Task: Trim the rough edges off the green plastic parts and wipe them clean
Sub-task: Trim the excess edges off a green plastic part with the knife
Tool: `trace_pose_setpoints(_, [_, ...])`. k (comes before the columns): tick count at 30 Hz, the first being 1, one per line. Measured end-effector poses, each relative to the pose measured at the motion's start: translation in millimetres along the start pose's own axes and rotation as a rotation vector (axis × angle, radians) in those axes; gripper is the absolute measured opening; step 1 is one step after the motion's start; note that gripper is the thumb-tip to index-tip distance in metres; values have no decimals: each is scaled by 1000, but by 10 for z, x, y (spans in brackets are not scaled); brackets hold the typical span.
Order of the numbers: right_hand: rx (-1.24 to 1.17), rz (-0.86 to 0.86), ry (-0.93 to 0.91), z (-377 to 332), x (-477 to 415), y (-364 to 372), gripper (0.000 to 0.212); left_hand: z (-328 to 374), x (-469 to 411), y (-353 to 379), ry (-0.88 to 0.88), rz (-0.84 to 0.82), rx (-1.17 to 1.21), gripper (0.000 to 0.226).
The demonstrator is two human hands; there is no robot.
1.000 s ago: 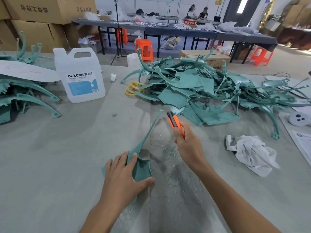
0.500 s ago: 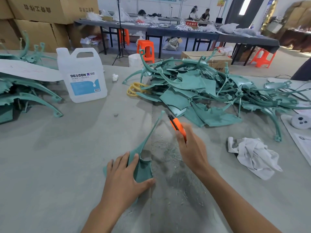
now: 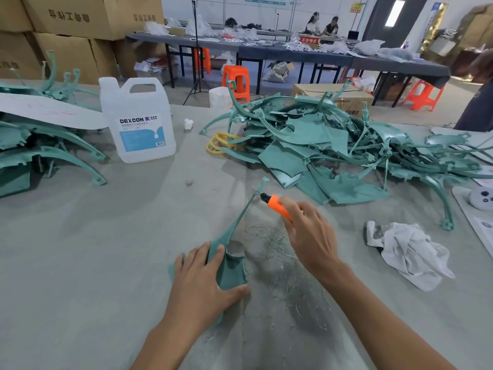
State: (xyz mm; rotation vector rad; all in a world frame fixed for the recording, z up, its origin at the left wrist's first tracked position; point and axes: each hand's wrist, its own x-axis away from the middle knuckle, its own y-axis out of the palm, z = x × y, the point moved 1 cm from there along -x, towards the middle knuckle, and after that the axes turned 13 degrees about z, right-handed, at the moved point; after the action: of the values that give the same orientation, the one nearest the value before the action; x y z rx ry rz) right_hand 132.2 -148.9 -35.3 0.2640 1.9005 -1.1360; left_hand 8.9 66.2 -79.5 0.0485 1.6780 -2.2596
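A green plastic part (image 3: 231, 268) lies on the grey table, its wide end near me and its thin arm reaching up to a tip near the pile. My left hand (image 3: 202, 279) presses flat on the wide end with straight fingers. My right hand (image 3: 306, 233) grips an orange utility knife (image 3: 277, 205), whose dark tip meets the thin arm close to its far end. Green shavings (image 3: 277, 252) litter the table between my hands. A crumpled white cloth (image 3: 408, 252) lies to the right.
A big pile of green parts (image 3: 333, 145) fills the back right, and another stack (image 3: 40, 145) sits at the left. A white DEXCON jug (image 3: 138, 121) stands behind my left hand. Yellow bands (image 3: 217, 142) lie by the pile. People sit at far tables.
My right hand has moved the knife left, so its tip now touches the thin arm. My left hand keeps pressing the part's wide end in the same place.
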Motion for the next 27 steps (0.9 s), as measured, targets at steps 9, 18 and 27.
trace_pose_setpoints(9, [-194,-13,203,-7,45,-78,40,-1,-23,-36,19,-17,-22,113])
trace_pose_setpoints(18, [-215,-589,75,-103,237,-219,29,-267,34,-313,0,64,-145,119])
trace_pose_setpoints(27, [-97,-648,20,-214,212,-174,35,-273,-65,-166,-35,-8,116,114])
